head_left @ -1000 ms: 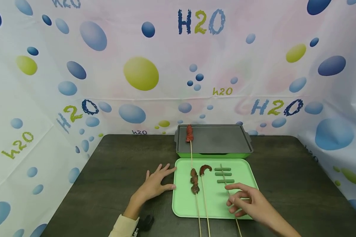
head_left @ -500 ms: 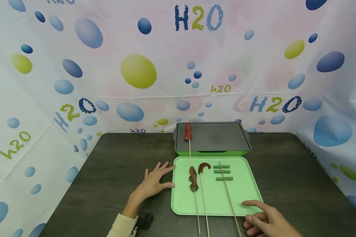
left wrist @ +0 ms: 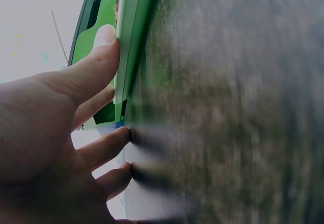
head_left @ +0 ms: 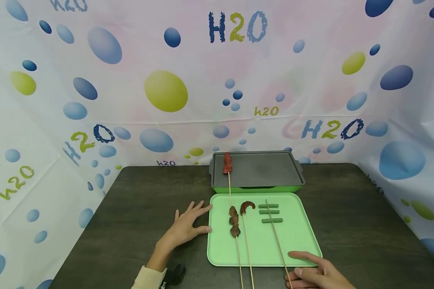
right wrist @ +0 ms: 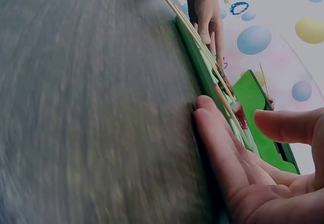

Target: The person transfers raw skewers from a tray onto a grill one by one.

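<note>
At the green tray [head_left: 300,237], our right hand [head_left: 316,273], fingers wide, lies beside the green-bean skewer [head_left: 272,220] on it; beyond a tentacle skewer [head_left: 243,208], our splayed left hand [head_left: 185,228] touches the rim [left wrist: 132,37], only its wrist view showing fingertips [left wrist: 125,133] meeting tabletop [left wrist: 217,107]. Behind, a griddle [head_left: 267,170].

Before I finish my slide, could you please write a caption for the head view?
Left hand at the green tray, right hand by the green skewer, red-tipped skewer reaching onto the griddle behind.

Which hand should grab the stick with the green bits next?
Probably the right hand: its fingers are by the lower end of the green skewer. The left hand is across the tray, at its left edge, beyond other skewers.
</note>
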`<state>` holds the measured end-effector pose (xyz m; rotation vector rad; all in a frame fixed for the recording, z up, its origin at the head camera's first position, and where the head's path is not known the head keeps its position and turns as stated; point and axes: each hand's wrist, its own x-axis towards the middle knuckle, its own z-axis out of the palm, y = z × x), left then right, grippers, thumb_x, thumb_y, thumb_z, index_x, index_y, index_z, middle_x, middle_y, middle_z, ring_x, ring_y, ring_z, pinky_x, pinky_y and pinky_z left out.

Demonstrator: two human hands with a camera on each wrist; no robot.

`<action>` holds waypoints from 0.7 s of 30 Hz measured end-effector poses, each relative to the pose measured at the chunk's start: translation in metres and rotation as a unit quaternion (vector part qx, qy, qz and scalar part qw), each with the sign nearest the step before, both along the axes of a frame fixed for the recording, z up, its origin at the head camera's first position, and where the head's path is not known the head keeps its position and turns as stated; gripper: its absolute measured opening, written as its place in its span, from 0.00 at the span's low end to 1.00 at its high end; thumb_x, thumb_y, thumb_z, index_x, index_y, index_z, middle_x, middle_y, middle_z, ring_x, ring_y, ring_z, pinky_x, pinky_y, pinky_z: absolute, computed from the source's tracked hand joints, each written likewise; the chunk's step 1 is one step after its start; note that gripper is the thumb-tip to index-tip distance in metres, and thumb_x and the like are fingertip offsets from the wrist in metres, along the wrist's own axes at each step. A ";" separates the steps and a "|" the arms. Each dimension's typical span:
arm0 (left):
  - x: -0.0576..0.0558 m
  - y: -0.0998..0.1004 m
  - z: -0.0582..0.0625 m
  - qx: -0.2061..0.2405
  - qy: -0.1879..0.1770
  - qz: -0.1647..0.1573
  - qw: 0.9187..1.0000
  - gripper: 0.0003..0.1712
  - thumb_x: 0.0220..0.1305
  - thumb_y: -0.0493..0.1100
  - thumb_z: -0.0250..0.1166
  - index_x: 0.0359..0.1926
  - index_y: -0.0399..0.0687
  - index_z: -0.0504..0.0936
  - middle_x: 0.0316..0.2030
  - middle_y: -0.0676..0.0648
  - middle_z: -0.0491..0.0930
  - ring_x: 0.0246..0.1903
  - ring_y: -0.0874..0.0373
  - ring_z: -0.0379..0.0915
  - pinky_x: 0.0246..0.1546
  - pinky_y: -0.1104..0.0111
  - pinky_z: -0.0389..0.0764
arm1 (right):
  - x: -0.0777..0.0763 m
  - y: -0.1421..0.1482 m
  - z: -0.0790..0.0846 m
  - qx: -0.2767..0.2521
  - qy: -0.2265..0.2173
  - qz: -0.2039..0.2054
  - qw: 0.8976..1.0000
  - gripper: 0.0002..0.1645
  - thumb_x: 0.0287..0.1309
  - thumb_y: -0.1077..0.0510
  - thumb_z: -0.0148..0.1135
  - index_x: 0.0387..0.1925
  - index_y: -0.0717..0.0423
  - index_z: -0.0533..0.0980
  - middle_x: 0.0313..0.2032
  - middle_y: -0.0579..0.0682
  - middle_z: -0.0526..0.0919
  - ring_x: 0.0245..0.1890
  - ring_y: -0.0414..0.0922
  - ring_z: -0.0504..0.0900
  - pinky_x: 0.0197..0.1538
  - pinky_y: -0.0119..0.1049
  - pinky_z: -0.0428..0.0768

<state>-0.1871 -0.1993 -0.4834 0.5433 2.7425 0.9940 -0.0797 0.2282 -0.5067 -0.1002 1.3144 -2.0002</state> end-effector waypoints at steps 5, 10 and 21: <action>0.001 0.001 0.001 0.000 0.001 0.002 1.000 0.43 0.62 0.54 0.73 0.76 0.55 0.69 0.77 0.37 0.58 0.77 0.32 0.42 0.62 0.21 0.32 | 0.002 -0.010 0.000 -0.021 -0.004 -0.017 1.000 0.25 0.74 0.65 0.56 0.70 0.57 0.73 0.51 0.67 0.85 0.51 0.55 0.87 0.54 0.45 0.84; 0.001 0.001 0.000 0.004 0.001 0.001 1.000 0.44 0.62 0.55 0.73 0.76 0.56 0.69 0.77 0.37 0.58 0.77 0.32 0.42 0.62 0.21 0.32 | 0.001 -0.016 0.001 -0.015 0.003 -0.031 0.999 0.25 0.73 0.66 0.57 0.69 0.61 0.73 0.49 0.67 0.86 0.49 0.52 0.88 0.53 0.43 0.84; -0.001 0.000 -0.002 0.005 0.000 0.000 1.000 0.43 0.62 0.56 0.72 0.76 0.56 0.69 0.77 0.38 0.58 0.77 0.33 0.41 0.62 0.22 0.30 | -0.001 -0.016 0.005 0.012 0.003 -0.043 0.999 0.25 0.71 0.65 0.62 0.66 0.69 0.74 0.49 0.64 0.87 0.48 0.50 0.89 0.51 0.40 0.85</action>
